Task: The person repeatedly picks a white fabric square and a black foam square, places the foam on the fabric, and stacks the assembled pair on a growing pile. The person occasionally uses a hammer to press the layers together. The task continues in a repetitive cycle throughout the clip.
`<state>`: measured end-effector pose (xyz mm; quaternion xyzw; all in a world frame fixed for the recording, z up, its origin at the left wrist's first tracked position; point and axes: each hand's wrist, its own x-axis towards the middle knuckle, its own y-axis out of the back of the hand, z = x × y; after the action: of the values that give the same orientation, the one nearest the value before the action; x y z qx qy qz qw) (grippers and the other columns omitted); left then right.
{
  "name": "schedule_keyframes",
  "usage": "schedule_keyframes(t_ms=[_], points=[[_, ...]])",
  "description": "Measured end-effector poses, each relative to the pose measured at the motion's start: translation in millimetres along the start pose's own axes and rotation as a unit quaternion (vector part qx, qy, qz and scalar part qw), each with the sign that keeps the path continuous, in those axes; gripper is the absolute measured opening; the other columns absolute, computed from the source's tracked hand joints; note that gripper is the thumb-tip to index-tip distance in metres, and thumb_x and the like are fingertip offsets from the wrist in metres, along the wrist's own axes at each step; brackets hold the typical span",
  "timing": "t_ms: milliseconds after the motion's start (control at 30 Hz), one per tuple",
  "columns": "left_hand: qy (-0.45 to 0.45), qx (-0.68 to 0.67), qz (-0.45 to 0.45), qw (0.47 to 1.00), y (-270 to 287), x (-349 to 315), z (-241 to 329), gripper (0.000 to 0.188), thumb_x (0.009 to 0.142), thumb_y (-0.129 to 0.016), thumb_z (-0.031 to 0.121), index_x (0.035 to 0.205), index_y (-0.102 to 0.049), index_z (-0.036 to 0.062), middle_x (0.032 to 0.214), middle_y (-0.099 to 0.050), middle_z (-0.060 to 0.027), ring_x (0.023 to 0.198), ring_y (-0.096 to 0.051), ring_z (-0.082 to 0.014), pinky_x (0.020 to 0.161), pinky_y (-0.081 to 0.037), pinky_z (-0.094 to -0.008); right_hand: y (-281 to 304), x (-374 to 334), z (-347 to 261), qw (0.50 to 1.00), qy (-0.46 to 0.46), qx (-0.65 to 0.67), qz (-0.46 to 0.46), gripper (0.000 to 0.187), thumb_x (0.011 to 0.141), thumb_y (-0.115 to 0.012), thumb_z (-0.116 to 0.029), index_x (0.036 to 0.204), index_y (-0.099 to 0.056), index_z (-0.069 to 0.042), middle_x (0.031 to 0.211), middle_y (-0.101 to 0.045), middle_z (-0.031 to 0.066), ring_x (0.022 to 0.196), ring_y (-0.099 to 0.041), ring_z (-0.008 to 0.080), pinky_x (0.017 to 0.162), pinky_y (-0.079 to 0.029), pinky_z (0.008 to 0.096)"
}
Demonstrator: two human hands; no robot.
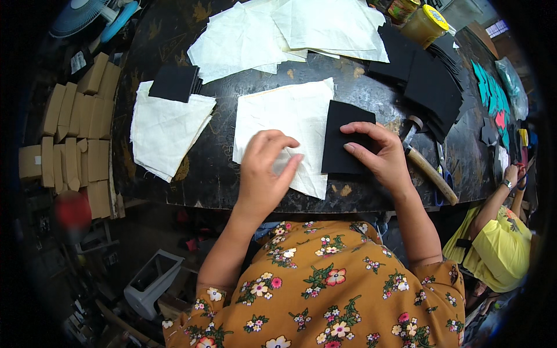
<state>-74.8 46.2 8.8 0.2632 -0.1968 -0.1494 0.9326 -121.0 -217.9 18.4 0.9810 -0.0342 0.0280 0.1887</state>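
A piece of off-white cloth [284, 107] with frayed edges lies on the dark table in front of me. Over its lower middle hovers my left hand [270, 168], thumb and forefinger apart, nothing between them. A black rectangular piece of sheet material [342, 159] overlaps the cloth's right edge. My right hand [380, 153] is over this black piece, thumb and forefinger spread with a gap between their tips; its other fingers are mostly hidden. At the left, a small stack of black pieces [173, 84] rests on more white cloth pieces [165, 133].
White cloth sheets [243, 40] spread across the table's far side. Black piles [432, 87], a wooden-handled hammer [432, 174], blue-handled scissors [445, 177] and a yellow-lidded jar [426, 26] are at right. Cardboard pieces [69, 116] stand left; a person in yellow [499, 243] works far right.
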Motion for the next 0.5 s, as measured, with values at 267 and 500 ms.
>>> schedule_keyframes(t_ms=[267, 500], points=[[-0.007, -0.003, -0.04, 0.999, -25.8, -0.5, 7.6, 0.032, 0.077, -0.093, 0.01, 0.099, -0.071, 0.0027, 0.102, -0.065, -0.0096, 0.093, -0.068, -0.0261, 0.083, -0.056, -0.0372, 1.1, -2.8, -1.1, 0.997, 0.053, -0.054, -0.006, 0.029, 0.087, -0.083, -0.001, 0.115, -0.082, -0.007, 0.114, -0.081, 0.0062, 0.101, -0.071, 0.0215, 0.093, -0.054, 0.034], [-0.002, 0.022, -0.058, 0.998, -26.8, -0.7, 6.9, 0.036, 0.078, -0.092, 0.021, 0.101, -0.068, 0.0062, 0.104, -0.063, -0.0088, 0.101, -0.063, -0.0316, 0.09, -0.049, -0.0457, 5.4, -2.4, -4.1, 0.993, 0.106, -0.057, -0.02, 0.032, 0.086, -0.081, 0.003, 0.116, -0.083, -0.009, 0.111, -0.082, 0.0085, 0.093, -0.072, 0.0234, 0.086, -0.056, 0.0346]])
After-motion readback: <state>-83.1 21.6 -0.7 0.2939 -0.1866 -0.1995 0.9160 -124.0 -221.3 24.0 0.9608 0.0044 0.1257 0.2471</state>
